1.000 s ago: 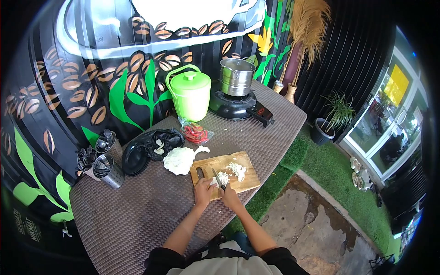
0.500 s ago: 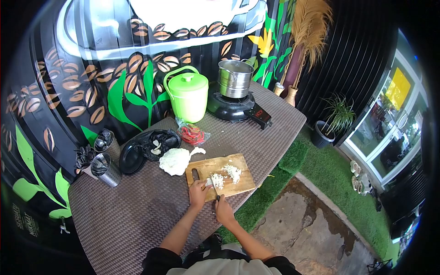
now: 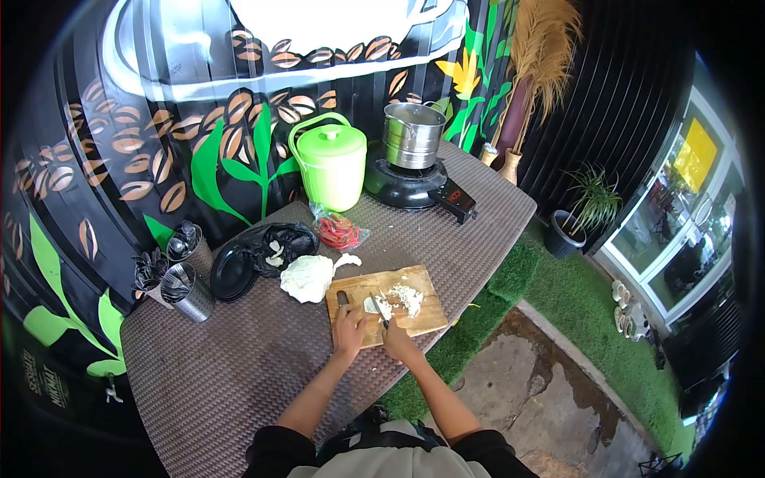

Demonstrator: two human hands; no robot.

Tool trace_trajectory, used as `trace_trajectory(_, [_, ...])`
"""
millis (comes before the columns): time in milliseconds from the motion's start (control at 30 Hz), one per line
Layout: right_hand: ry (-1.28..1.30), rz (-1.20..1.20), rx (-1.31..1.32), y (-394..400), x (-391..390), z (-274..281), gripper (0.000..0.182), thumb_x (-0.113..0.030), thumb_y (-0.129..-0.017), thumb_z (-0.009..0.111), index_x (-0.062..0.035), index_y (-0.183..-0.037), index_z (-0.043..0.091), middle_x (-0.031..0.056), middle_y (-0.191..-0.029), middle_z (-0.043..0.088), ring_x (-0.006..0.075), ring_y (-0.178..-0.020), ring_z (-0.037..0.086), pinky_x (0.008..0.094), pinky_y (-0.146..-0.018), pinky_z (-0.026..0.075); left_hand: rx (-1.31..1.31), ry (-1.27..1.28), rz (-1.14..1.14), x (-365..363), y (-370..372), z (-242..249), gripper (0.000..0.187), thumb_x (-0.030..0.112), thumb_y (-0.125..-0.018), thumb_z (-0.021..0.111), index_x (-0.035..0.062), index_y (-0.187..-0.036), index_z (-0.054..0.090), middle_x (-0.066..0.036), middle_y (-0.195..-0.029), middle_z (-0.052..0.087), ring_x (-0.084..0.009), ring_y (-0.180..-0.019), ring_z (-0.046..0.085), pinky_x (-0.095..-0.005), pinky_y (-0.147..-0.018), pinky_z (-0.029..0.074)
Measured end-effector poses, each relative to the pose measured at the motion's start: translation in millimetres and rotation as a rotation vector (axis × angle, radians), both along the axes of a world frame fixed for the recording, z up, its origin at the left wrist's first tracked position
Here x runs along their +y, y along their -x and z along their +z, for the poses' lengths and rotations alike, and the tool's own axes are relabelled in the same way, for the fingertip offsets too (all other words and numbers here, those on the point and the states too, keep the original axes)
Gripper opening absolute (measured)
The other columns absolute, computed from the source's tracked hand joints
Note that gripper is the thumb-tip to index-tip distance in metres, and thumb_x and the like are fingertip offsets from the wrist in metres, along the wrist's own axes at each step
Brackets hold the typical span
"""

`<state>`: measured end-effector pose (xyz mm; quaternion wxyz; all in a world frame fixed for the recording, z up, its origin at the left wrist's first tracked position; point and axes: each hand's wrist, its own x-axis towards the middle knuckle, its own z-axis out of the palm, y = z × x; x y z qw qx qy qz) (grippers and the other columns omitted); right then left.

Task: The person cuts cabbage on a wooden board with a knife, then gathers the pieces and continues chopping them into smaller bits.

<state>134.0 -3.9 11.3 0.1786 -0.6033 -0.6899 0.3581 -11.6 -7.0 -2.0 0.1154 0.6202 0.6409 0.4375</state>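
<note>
On a wooden cutting board (image 3: 430, 319) lie a heap of finely chopped cabbage (image 3: 409, 300) and a smaller pale cabbage piece (image 3: 370, 306) left of it. My right hand (image 3: 399, 342) is closed round the handle of a knife (image 3: 377, 305), its blade pointing away from me over the chopped bits. My left hand (image 3: 348, 330) rests on the board's left part, fingers stretched out near the handle slot, a little apart from the cabbage piece. A larger white-green cabbage chunk (image 3: 307, 279) sits on the table just past the board's far left corner.
Behind the board are a bag of red chillies (image 3: 338, 233), a lime-green lidded bucket (image 3: 333, 171) and a steel pot (image 3: 413, 137) on a black portable stove (image 3: 405, 185). Leftward stand a black plate (image 3: 231, 275), a black plastic bag (image 3: 291, 243) and several cutlery holders (image 3: 190, 299).
My left hand has drawn off the cabbage piece, its fingers now straighter on the board. My right hand and the knife have shifted slightly right and away from me.
</note>
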Motion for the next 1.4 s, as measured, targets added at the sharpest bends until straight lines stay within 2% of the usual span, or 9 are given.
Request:
trace_trajectory(500, [0.036,-0.156,-0.153,19.4,-13.6,-6.5,0.031,-0.022,-0.094,0.045,0.0009,-0.112,0.037,0.0359,-0.09,0.059,0.0543,-0.092,0.055,0.059,-0.082,0.042,0.124,-0.084,-0.165,11.2,1.0,-6.9,0.026,0.017,-0.083,0.067,0.0001,-0.103,0.069,-0.011,-0.102,0.065,-0.0267,-0.099,0.054,-0.0352,-0.084,0.047])
trace_trajectory(733, [0.219,-0.015,0.033,3.8,1.9,40.2,0.039,-0.028,-0.096,0.042,0.0094,-0.107,0.038,0.0312,-0.08,0.061,0.0374,-0.05,0.062,0.0404,-0.031,0.045,0.195,-0.064,-0.144,7.4,1.8,-0.2,0.027,0.02,-0.085,0.065,-0.001,-0.102,0.069,-0.011,-0.105,0.065,-0.0264,-0.101,0.054,-0.0335,-0.086,0.046])
trace_trajectory(933, [-0.187,-0.187,-0.174,26.8,-39.7,-13.5,0.037,-0.028,-0.095,0.043,0.0026,-0.115,0.036,0.0372,-0.094,0.058,0.053,-0.081,0.06,0.0576,-0.073,0.049,0.059,-0.116,-0.138,8.6,0.8,-6.2,0.027,0.017,-0.081,0.068,-0.0017,-0.101,0.069,-0.014,-0.101,0.066,-0.0294,-0.097,0.054,-0.0359,-0.086,0.046])
trace_trajectory(967, [-0.003,-0.207,-0.152,28.3,-38.7,-4.0,0.039,-0.028,-0.095,0.044,0.0005,-0.118,0.034,0.0355,-0.093,0.059,0.0542,-0.09,0.057,0.0598,-0.08,0.044,0.059,-0.112,-0.14,8.6,1.8,-6.6,0.027,0.017,-0.081,0.068,-0.0017,-0.101,0.069,-0.014,-0.101,0.066,-0.0294,-0.097,0.054,-0.0359,-0.086,0.046])
trace_trajectory(1067, [0.11,-0.126,-0.194,24.2,-20.2,3.4,0.04,-0.026,-0.095,0.044,0.0004,-0.124,0.034,0.0354,-0.096,0.06,0.0504,-0.094,0.059,0.0558,-0.083,0.047,0.085,-0.078,-0.132,10.5,3.7,-8.2,0.025,0.015,-0.084,0.065,-0.0026,-0.101,0.068,-0.012,-0.104,0.065,-0.0277,-0.101,0.054,-0.0353,-0.088,0.046])
trace_trajectory(1133, [-0.063,-0.074,-0.179,10.3,-11.2,-10.3,0.037,-0.026,-0.095,0.042,0.0056,-0.113,0.036,0.0348,-0.086,0.06,0.049,-0.078,0.062,0.0557,-0.068,0.051,0.103,-0.042,-0.127,10.4,3.3,-6.8,0.024,0.013,-0.084,0.064,-0.0027,-0.101,0.068,-0.012,-0.107,0.064,-0.0279,-0.103,0.054,-0.0354,-0.088,0.045])
trace_trajectory(1233, [0.179,-0.027,0.046,-0.2,2.1,22.5,0.034,-0.023,-0.095,0.042,0.0088,-0.106,0.038,0.0338,-0.081,0.06,0.0364,-0.046,0.061,0.0391,-0.032,0.046,0.1,-0.039,-0.149,9.7,2.5,-4.3,0.025,0.011,-0.082,0.065,-0.0022,-0.103,0.068,-0.014,-0.111,0.063,-0.0302,-0.104,0.051,-0.0375,-0.091,0.043])
trace_trajectory(1367, [0.223,-0.025,0.011,1.2,-23.0,20.3,0.034,-0.024,-0.095,0.042,0.0081,-0.107,0.039,0.0356,-0.085,0.059,0.0436,-0.063,0.064,0.0486,-0.05,0.052,0.134,-0.142,-0.121,5.0,3.5,-16.1,0.03,0.014,-0.081,0.067,-0.0007,-0.106,0.067,-0.013,-0.113,0.062,-0.0307,-0.105,0.05,-0.0373,-0.093,0.042])
trace_trajectory(1400, [-0.011,-0.021,-0.051,1.5,-32.0,-10.4,0.034,-0.024,-0.095,0.042,0.0073,-0.108,0.039,0.0366,-0.088,0.059,0.0471,-0.074,0.062,0.053,-0.061,0.05,0.074,-0.077,-0.154,3.8,4.6,-10.8,0.031,0.014,-0.08,0.068,0.0003,-0.107,0.067,-0.012,-0.113,0.062,-0.0306,-0.106,0.05,-0.0372,-0.093,0.042])
